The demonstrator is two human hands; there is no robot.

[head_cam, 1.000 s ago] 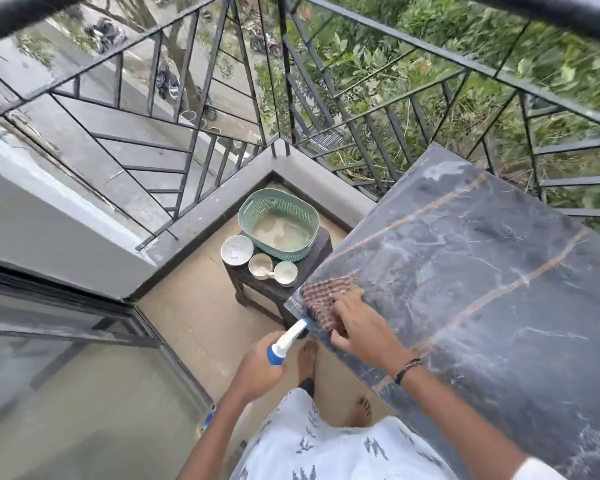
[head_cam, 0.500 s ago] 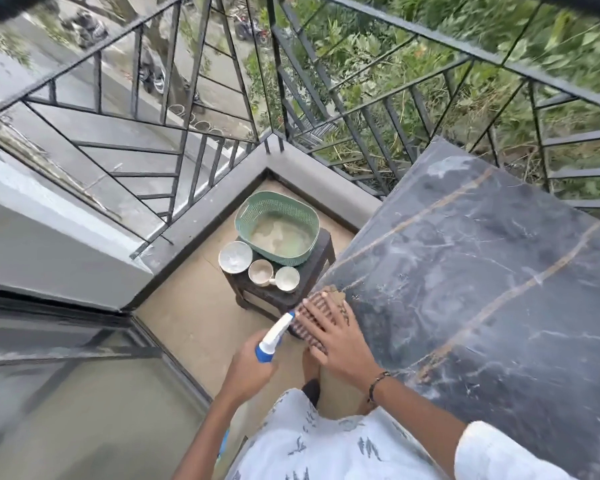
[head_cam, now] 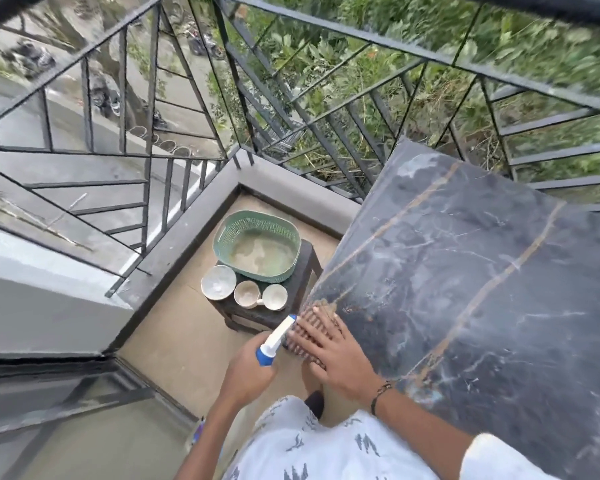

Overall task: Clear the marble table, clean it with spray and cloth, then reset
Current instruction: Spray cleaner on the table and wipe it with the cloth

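Item: dark grey marble bench (head_cam: 465,271) with tan veins. Checked red-brown cloth (head_cam: 307,329) on the bench's near corner; my right hand (head_cam: 333,355) presses it flat, fingers straight. My left hand (head_cam: 248,372), just beside that corner, grips a white-and-blue spray bottle (head_cam: 274,337). Beyond the corner, a dark wooden stool (head_cam: 274,313) carries a green perforated plastic basket (head_cam: 257,245), one pale ceramic bowl (head_cam: 218,282), two cups (head_cam: 246,294).

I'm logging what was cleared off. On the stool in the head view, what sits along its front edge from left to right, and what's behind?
Bowl → cup → cup; behind them, the green basket.
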